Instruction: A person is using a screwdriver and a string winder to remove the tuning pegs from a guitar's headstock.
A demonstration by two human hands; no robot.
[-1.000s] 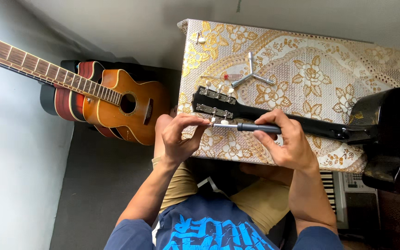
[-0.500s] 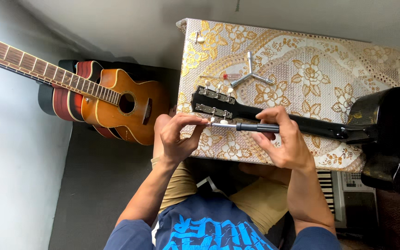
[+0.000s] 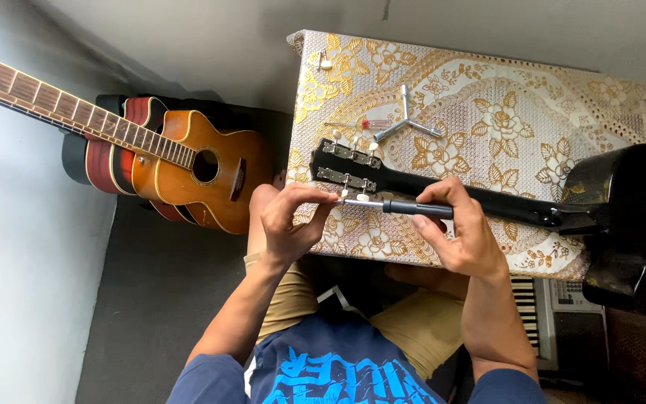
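My right hand (image 3: 461, 228) is closed around the dark handle of a screwdriver (image 3: 405, 207), held level just right of the frame's centre, its metal tip pointing left at the tuning pegs. My left hand (image 3: 287, 221) is curled, thumb and fingertips pinched at the screwdriver's tip, right by the lower row of pegs on the black guitar's headstock (image 3: 349, 166). Both forearms come up from the bottom of the frame, elbows bent, wrists cocked inward toward each other.

The black guitar (image 3: 622, 202) lies across the bench (image 3: 487, 112), neck running from centre to its body at the right edge, which overhangs the bench. The bench wears a gold floral cloth. Above the headstock, on the cloth, lie a three-armed metal wrench (image 3: 407, 123) and a small red-handled tool (image 3: 371, 124). At the upper left an orange acoustic guitar (image 3: 188, 168) leans against other instruments. A keyboard (image 3: 528, 310) shows at lower right, under the bench edge.
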